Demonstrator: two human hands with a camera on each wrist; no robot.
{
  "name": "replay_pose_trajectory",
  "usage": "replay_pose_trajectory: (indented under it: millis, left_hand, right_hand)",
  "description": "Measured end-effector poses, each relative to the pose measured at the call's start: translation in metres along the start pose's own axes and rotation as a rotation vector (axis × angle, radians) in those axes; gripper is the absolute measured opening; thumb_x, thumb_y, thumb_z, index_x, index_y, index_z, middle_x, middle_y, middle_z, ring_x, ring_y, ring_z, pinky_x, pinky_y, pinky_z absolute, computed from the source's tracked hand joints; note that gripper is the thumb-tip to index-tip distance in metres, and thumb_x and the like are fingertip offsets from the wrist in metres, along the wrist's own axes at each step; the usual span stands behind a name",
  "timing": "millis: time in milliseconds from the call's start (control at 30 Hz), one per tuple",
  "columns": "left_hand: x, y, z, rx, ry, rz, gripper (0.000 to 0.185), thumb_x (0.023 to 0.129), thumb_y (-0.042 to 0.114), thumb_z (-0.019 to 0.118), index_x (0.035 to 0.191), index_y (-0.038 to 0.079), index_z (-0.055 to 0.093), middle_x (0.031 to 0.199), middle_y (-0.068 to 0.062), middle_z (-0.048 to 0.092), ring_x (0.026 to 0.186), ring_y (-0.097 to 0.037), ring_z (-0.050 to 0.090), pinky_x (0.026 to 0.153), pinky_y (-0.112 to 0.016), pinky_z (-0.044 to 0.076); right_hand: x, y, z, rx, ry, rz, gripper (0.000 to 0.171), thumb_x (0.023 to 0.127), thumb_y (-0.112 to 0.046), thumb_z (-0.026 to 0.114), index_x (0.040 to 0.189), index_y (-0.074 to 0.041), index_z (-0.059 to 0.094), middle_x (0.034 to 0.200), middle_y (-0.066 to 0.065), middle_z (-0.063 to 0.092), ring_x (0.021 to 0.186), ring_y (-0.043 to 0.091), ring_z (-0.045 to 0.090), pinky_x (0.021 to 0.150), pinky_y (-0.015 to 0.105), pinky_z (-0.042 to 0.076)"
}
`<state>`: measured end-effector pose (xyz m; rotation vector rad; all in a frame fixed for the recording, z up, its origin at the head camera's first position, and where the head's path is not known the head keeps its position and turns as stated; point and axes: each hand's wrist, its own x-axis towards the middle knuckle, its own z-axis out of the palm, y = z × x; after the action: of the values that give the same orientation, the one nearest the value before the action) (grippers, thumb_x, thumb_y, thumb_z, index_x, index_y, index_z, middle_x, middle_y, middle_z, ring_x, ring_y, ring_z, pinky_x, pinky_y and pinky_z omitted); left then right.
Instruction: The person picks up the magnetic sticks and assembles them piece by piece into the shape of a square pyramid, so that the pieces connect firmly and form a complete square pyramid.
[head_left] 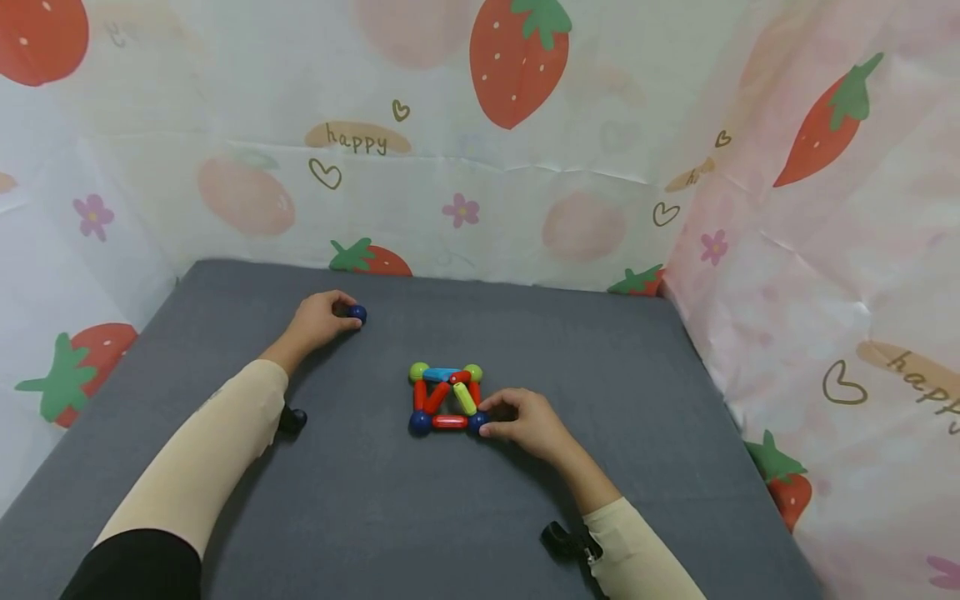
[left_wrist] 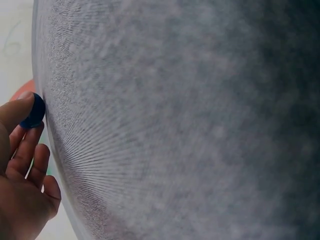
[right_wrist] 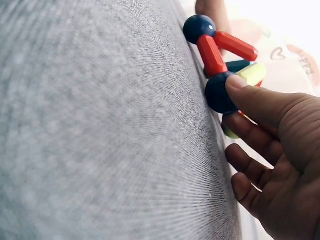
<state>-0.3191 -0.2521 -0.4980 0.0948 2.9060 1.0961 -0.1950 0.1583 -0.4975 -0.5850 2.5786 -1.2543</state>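
At the tabletop's (head_left: 375, 517) centre the right hand (head_left: 528, 425) pinches the frame's (head_left: 446, 398) 4 o'clock ball, while at 10 o'clock the left hand (head_left: 318, 321) pinches a loose blue ball (head_left: 357, 313), which may roll off or knock the magnetic frame apart.

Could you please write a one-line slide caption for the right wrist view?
Right hand pinches a dark blue ball at a corner of the red, yellow-green and blue rod-and-ball structure on grey cloth.

Makeshift recording booth for tabletop play: a grey felt table (head_left: 360, 517) enclosed on three sides by a strawberry-print curtain (head_left: 525, 167), with a magnetic rod-and-ball toy (head_left: 446, 398) at centre.
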Motion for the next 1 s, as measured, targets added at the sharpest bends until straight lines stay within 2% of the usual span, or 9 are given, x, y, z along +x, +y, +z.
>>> replay_pose_trajectory:
  millis: [300, 433, 500, 733, 1000]
  left_hand:
    - [-0.004, 0.008, -0.002, -0.023, -0.007, 0.041, 0.045, 0.098, 0.028, 0.071, 0.134, 0.003, 0.060, 0.130, -0.022, 0.063, 0.114, -0.037, 0.059, 0.093, -0.053, 0.048]
    - [-0.007, 0.016, -0.002, -0.019, -0.007, 0.074, 0.045, 0.097, 0.030, 0.072, 0.133, 0.005, 0.062, 0.123, -0.020, 0.065, 0.099, -0.033, 0.058, 0.082, -0.046, 0.048]
    - [-0.008, 0.018, -0.001, -0.012, -0.007, 0.093, 0.045, 0.097, 0.032, 0.073, 0.132, 0.006, 0.062, 0.121, -0.018, 0.065, 0.096, -0.031, 0.055, 0.080, -0.045, 0.045]
    - [-0.013, 0.025, -0.002, -0.030, -0.023, 0.134, 0.044, 0.096, 0.034, 0.074, 0.132, 0.010, 0.064, 0.126, -0.017, 0.063, 0.116, -0.034, 0.054, 0.095, -0.053, 0.045]
    - [-0.022, 0.037, -0.008, -0.025, -0.026, 0.181, 0.043, 0.094, 0.035, 0.075, 0.130, 0.013, 0.066, 0.120, -0.012, 0.063, 0.113, -0.032, 0.054, 0.089, -0.050, 0.045]
  right_hand:
    - [0.002, -0.001, 0.000, -0.004, -0.001, 0.004, 0.028, 0.082, -0.028, 0.088, 0.107, -0.025, 0.077, 0.105, -0.006, 0.072, 0.090, 0.014, 0.062, 0.077, 0.034, 0.051]
    - [0.002, 0.000, 0.001, -0.007, 0.002, 0.006, 0.027, 0.082, -0.027, 0.088, 0.107, -0.024, 0.077, 0.105, -0.006, 0.072, 0.091, 0.015, 0.062, 0.079, 0.034, 0.051]
    - [0.001, -0.001, 0.000, -0.009, 0.003, 0.006, 0.028, 0.082, -0.027, 0.088, 0.107, -0.024, 0.077, 0.105, -0.006, 0.072, 0.092, 0.014, 0.062, 0.080, 0.035, 0.050]
    - [0.001, -0.001, 0.000, -0.017, 0.002, 0.006, 0.028, 0.082, -0.028, 0.088, 0.107, -0.025, 0.077, 0.105, -0.006, 0.072, 0.092, 0.014, 0.062, 0.081, 0.035, 0.051]
    - [0.000, -0.001, 0.000, -0.020, 0.007, 0.007, 0.028, 0.081, -0.028, 0.088, 0.106, -0.025, 0.077, 0.104, -0.007, 0.072, 0.092, 0.013, 0.062, 0.081, 0.036, 0.050]
